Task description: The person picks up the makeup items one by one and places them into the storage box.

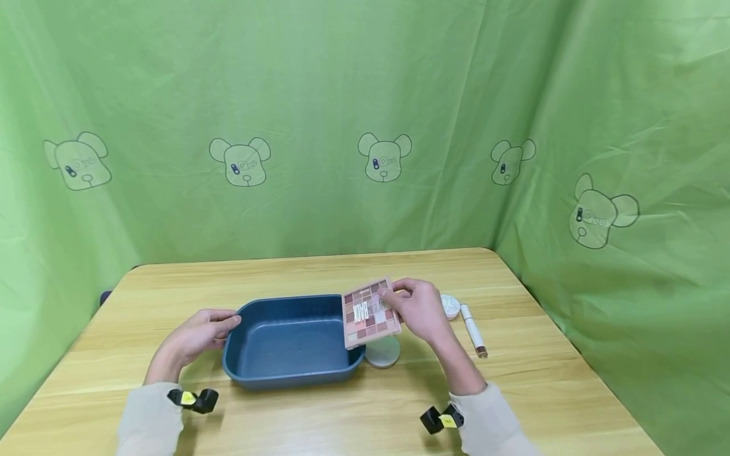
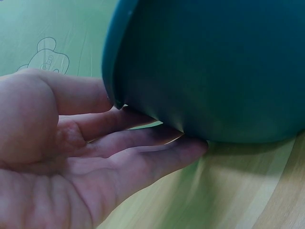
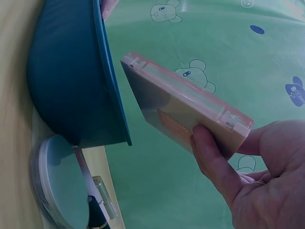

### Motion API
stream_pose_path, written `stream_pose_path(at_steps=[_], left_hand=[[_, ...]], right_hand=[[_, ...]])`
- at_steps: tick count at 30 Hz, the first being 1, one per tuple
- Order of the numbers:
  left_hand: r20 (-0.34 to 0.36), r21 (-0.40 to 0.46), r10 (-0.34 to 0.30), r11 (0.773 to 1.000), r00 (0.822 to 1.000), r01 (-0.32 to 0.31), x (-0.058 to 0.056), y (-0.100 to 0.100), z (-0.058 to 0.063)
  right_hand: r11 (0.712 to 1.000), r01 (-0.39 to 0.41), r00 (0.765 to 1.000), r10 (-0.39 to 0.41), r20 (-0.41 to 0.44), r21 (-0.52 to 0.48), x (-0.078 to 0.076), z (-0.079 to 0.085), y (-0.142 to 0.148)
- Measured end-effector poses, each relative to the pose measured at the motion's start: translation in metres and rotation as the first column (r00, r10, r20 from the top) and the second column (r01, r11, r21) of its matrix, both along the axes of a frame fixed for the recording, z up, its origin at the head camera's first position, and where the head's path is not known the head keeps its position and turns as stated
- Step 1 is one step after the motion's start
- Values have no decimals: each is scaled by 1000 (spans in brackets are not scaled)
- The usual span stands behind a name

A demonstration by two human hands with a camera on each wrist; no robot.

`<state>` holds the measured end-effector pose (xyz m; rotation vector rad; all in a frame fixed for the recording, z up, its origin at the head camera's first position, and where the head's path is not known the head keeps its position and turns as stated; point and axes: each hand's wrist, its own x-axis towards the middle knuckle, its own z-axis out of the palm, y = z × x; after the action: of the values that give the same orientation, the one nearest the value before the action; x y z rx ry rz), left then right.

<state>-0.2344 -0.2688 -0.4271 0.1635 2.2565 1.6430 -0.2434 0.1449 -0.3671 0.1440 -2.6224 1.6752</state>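
Your left hand grips the tub at its left end, likely so it can't skid. Right hand pinches 1 palette by its edge, tilted above the tub's right end, presumably so your grip clears it. 1 round compact just right of tub.
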Motion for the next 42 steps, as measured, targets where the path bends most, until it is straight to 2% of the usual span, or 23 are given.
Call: stream_pose_path(at_steps=[14, 30, 42], left_hand=[[2, 2, 0, 1000, 1000, 0, -1, 0, -2], [4, -9, 2, 1000, 1000, -2, 0, 1, -2], [9, -16, 17, 1000, 1000, -17, 0, 2, -1]], right_hand=[[999, 7, 998, -5, 62, -41, 2, -5, -25], [998, -54, 997, 55, 45, -28, 6, -12, -46], [994, -101, 995, 102, -17, 28, 10, -17, -60]])
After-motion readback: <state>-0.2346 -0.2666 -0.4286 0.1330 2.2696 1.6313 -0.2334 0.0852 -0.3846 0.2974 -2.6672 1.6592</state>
